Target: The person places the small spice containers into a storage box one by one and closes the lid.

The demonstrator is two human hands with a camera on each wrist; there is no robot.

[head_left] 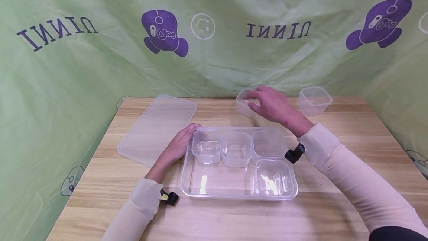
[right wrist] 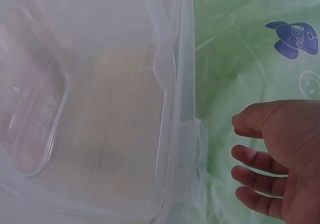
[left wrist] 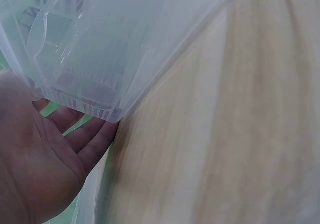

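A pale green curtain [head_left: 227, 64] with purple printed figures rises behind and beside us, and in front of it stands the wood-grained worktop [head_left: 214, 220]. A big clear box [head_left: 220, 185] sits roughly in the middle of it, and a flat translucent lid [head_left: 157, 122] lies just beyond it on the person's left. The right hand [head_left: 274, 103] reaches past the box, fingers and thumb spread and loosely bent; I can't tell if they touch the tub there. The left hand [head_left: 178, 142] holds the box at its far left corner, fingers round the outside.

Of the six small clear tubs, four stand inside the box: a left tub [head_left: 206, 146], a middle tub [head_left: 237, 148] and a right tub [head_left: 269, 144] along the far side, and a near tub [head_left: 274, 177] in the near right corner. Two more are at the worktop's far edge: one tub [head_left: 245, 109] partly behind the right hand, another tub [head_left: 314, 103] farther right. Each cuff carries a little black camera [head_left: 294, 154].
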